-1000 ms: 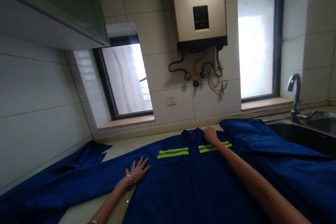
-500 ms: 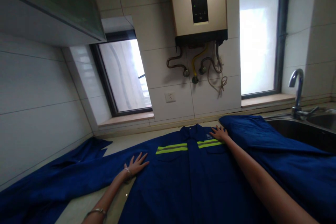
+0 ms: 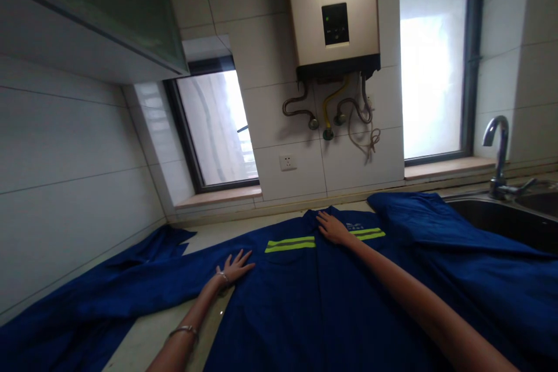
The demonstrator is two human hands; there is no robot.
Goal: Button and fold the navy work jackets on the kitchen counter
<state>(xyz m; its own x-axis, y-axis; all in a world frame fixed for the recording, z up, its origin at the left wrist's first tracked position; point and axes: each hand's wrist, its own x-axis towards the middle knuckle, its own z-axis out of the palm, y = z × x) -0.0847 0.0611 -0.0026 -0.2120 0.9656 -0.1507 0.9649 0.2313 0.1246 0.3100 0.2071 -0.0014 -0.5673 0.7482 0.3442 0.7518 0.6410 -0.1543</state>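
A dark blue work jacket (image 3: 288,296) with yellow-green reflective chest strips lies front up on the counter, its collar toward the wall. My left hand (image 3: 235,267) rests on it with fingers spread, near the underarm where the left-hand sleeve (image 3: 165,279) joins. My right hand (image 3: 333,228) lies on the front placket just below the collar, fingers stretched out and covering part of the right strip. Neither hand grips the cloth. Small white lettering shows beside the right hand. More blue cloth (image 3: 471,267) is heaped on the right, next to the sink.
A steel sink (image 3: 475,204) with a curved faucet (image 3: 497,151) is at the right. A water heater (image 3: 333,11) with pipes below hangs on the tiled wall. A cabinet (image 3: 108,29) overhangs the left side. The pale counter (image 3: 152,331) shows under the sleeve.
My right hand has slid left, from the right chest by the strip to the placket below the collar. The left hand stays spread on the jacket. The view has shifted slightly.
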